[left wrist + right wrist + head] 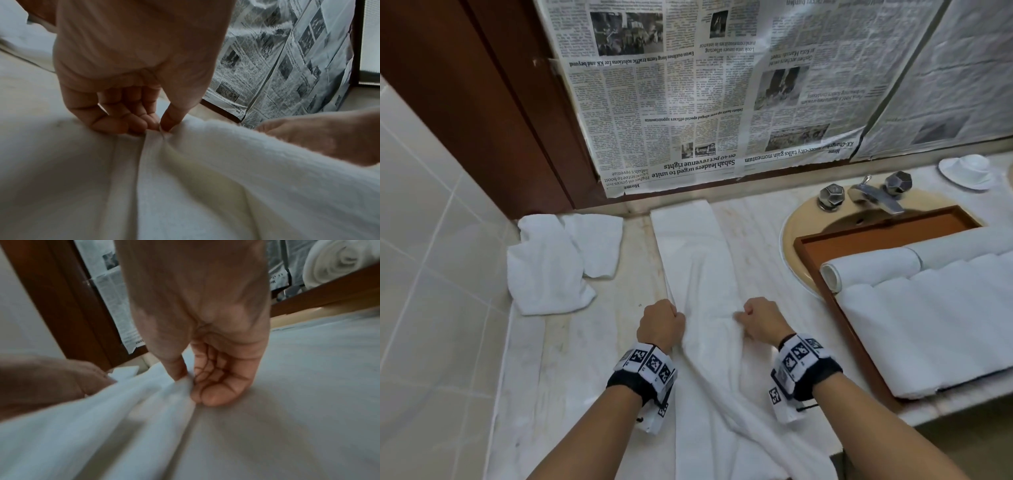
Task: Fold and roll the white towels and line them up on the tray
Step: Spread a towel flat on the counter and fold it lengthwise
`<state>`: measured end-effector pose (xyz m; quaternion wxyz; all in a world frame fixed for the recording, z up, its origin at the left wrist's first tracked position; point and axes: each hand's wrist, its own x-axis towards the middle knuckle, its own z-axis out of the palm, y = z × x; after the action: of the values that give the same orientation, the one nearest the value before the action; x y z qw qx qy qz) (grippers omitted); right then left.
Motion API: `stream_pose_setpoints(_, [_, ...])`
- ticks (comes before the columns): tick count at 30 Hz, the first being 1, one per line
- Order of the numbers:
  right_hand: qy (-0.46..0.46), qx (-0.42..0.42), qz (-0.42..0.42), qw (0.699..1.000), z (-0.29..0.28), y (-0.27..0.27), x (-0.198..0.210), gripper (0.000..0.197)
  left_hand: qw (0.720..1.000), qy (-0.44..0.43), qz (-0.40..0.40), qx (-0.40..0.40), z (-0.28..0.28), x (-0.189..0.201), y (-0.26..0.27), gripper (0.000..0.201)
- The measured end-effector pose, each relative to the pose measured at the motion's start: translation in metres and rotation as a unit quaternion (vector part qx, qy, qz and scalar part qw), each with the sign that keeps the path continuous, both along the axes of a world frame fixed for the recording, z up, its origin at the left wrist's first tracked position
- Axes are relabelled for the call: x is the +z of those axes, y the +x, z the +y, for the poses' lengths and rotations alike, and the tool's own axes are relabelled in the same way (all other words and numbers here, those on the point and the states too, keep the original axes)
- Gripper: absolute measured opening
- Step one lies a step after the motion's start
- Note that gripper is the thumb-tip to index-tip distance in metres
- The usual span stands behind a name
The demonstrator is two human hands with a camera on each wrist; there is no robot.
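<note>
Both hands pinch one long towel (698, 274) lying on the counter (558, 359): left hand (661, 323) clamps its left edge, right hand (763, 322) its right edge. Towel runs toward 12 o'clock; tray (859, 240) with rolled towels (928, 308) sits at 2 o'clock.

The left hand (131, 78) pinches a fold of the white towel (205, 186) between the thumb and the curled fingers (115, 123), and the cloth rises in creases toward the pinch. The right hand (320, 138) lies on the towel at the right side. Behind the hands, newspaper sheets (287, 56) cover the wall.
</note>
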<state>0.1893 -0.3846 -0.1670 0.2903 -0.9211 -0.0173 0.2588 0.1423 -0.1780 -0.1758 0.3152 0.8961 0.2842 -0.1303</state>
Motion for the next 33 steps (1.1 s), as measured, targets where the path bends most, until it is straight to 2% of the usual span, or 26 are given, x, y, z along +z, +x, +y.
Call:
stream_pose_setpoints(4, [0.019, -0.024, 0.026, 0.999, -0.02, 0.007, 0.003, 0.032, 1.0, 0.005, 0.011, -0.004, 0.0, 0.001, 0.002, 0.011])
stream_pose_setpoints(8, [0.044, -0.043, 0.029, 0.998, -0.027, 0.008, 0.0, 0.009, 1.0, -0.011, 0.019, 0.005, -0.001, 0.001, 0.002, 0.011])
stream_pose_setpoints(10, [0.03, -0.025, 0.036, 0.999, -0.026, 0.01, 0.001, 0.003, 1.0, -0.017, 0.015, 0.014, -0.001, 0.0, 0.001, 0.009])
stream_pose_setpoints(12, [0.006, -0.021, 0.02, 1.0, -0.023, 0.015, 0.002, 0.01, 0.999, -0.019, 0.009, 0.029, -0.001, -0.001, 0.0, 0.009])
stream_pose_setpoints(15, [0.027, -0.05, -0.003, 0.998, -0.01, 0.026, 0.005, 0.03, 0.998, 0.006, 0.001, 0.055, -0.003, -0.001, 0.001, 0.018])
stream_pose_setpoints(17, [-0.011, -0.028, -0.012, 0.999, 0.002, 0.036, 0.003, 0.041, 0.998, 0.025, 0.001, 0.054, -0.006, 0.001, 0.002, 0.019])
stream_pose_setpoints(22, [-0.056, 0.009, -0.053, 0.997, 0.012, 0.052, -0.007, 0.017, 0.998, 0.045, 0.011, 0.05, -0.005, -0.002, 0.003, 0.021])
stream_pose_setpoints(27, [-0.1, 0.043, -0.066, 0.992, 0.006, 0.057, -0.009, 0.02, 0.998, 0.008, -0.004, 0.07, -0.002, -0.01, 0.004, 0.02])
stream_pose_setpoints(29, [-0.141, 0.073, -0.107, 0.981, 0.011, 0.054, -0.007, 0.025, 0.997, -0.01, -0.013, 0.075, 0.001, -0.013, 0.003, 0.02])
stream_pose_setpoints(31, [-0.162, 0.108, -0.198, 0.961, 0.018, 0.052, -0.007, 0.032, 0.997, -0.012, -0.039, 0.068, 0.005, -0.013, 0.003, 0.02])
stream_pose_setpoints(33, [-0.078, 0.14, -0.264, 0.951, 0.03, 0.052, -0.011, 0.033, 0.996, 0.038, -0.073, 0.037, 0.007, -0.011, 0.007, 0.024])
